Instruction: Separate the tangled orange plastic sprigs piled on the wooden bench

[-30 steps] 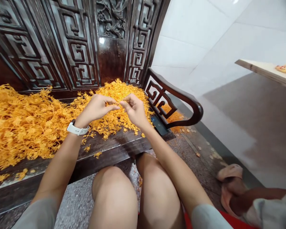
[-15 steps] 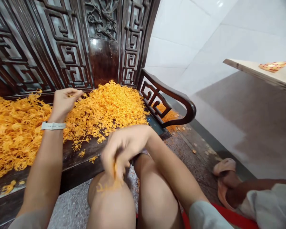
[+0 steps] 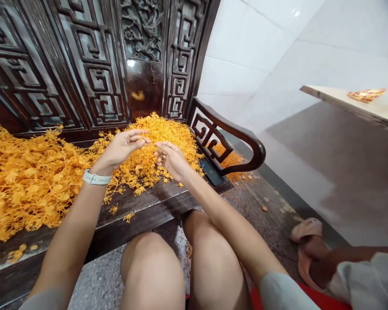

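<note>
Above the bench, my left hand (image 3: 126, 147), with a pale watch band (image 3: 97, 177) at the wrist, pinches a small orange branching plastic piece (image 3: 151, 142). My right hand (image 3: 173, 160) comes in from the right, thumb and forefinger closed at the other side of this piece, the fingertips of both hands nearly touching. Fingers partly cover the piece, so its full shape is hidden. Behind and below the hands lies a heap of similar orange pieces (image 3: 177, 133). A larger, tangled pile (image 3: 29, 185) spreads along the bench at left.
The dark wooden bench (image 3: 161, 189) has a carved lattice back (image 3: 98, 77) and a curved armrest (image 3: 245, 133). A dark phone-like slab (image 3: 212, 172) lies beside the armrest. Orange bits (image 3: 229, 157) are on the floor beyond. Another person's sandaled foot (image 3: 308, 241) is at right, below a board (image 3: 336, 97).
My right hand has risen from above my knees, where it held an orange piece, to meet my left hand. My left hand has shifted right, toward the middle of the bench.
</note>
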Available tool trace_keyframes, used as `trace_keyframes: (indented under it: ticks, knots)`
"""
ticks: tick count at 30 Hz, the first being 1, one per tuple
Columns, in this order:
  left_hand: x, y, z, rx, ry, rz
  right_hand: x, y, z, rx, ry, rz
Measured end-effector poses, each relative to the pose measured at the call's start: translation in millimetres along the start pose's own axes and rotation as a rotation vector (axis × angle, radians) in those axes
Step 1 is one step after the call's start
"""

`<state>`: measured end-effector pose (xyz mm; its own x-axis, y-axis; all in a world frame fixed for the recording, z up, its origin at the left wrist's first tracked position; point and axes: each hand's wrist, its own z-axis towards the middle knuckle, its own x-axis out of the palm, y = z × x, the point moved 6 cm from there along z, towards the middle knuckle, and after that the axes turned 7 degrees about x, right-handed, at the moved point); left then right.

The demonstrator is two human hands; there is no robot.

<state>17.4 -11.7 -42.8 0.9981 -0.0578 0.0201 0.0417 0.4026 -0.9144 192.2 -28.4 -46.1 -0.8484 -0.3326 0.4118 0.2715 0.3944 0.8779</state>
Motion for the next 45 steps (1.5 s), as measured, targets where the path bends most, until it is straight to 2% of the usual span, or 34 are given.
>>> trace_keyframes:
  ticks: [5, 9, 11, 14, 15, 16, 17, 19, 20, 22, 24, 26, 29, 32, 34, 37, 38, 40, 41, 43, 45]
  knots:
    - [17.1, 5, -4, 0.022, -0.116, -0.049, -5, 0, 4, -0.121, -0.001, -0.306]
    - [27.7, 9, -6, 0.023, -0.122, -0.102, -15, 1, 11, -0.277, -0.02, -0.493]
    - [34.0, 5, -7, 0.007, -0.072, -0.108, -22, 6, 11, -0.362, -0.026, -0.56]
    - [35.4, -5, -11, -0.046, 0.119, -0.051, -30, 13, 8, -0.393, 0.014, -0.721]
    - [26.9, -8, -12, -0.048, 0.138, -0.016, -33, 15, 7, -0.376, 0.019, -0.789]
    - [12.5, -9, -11, -0.039, 0.106, 0.031, -36, 16, 5, -0.354, 0.013, -0.857]
    - [-8.7, -9, -8, -0.004, -0.004, 0.086, -39, 17, 3, -0.337, 0.008, -0.92]
    - [-59.5, -2, -2, 0.042, -0.349, 0.248, -40, 19, -2, -0.333, 0.026, -1.022]
    - [-76.0, 7, 5, 0.03, -0.408, 0.387, -39, 19, -4, -0.336, 0.045, -1.055]
    - [-87.8, 37, 28, -0.09, -0.308, 0.597, -36, 17, -5, -0.327, 0.077, -1.088]
    - [-80.7, 64, 55, -0.135, -0.158, 0.799, -34, 15, -5, -0.301, 0.072, -1.1]
    - [-63.7, 82, 82, -0.097, -0.074, 0.969, -31, 11, -5, -0.272, 0.093, -1.128]
    - [-37.2, 97, 118, -0.042, -0.053, 1.121, -25, 4, -7, -0.254, 0.181, -1.192]
    - [-23.0, 109, 132, -0.16, -0.055, 1.143, -27, 2, -9, -0.285, 0.195, -1.178]
    - [-15.3, 100, 124, -0.108, -0.099, 1.096, -34, 7, -6, -0.331, 0.13, -1.099]
    - [0.5, 52, 90, 0.197, -0.188, 0.84, -50, 19, 1, -0.399, -0.016, -0.891]
    - [6.9, 38, 75, 0.212, -0.166, 0.708, -55, 22, 3, -0.406, -0.06, -0.805]
    - [27.7, 18, 49, 0.115, 0.011, 0.46, -65, 25, 7, -0.395, -0.12, -0.639]
    - [39.2, 10, 37, 0.077, 0.1, 0.424, -67, 25, 8, -0.385, -0.13, -0.572]
    - [55.7, -1, 19, 0.038, 0.18, 0.417, -66, 25, 9, -0.38, -0.102, -0.495]
    - [67.8, 0, 9, 0.036, 0.228, 0.418, -60, 24, 9, -0.4, -0.05, -0.482]
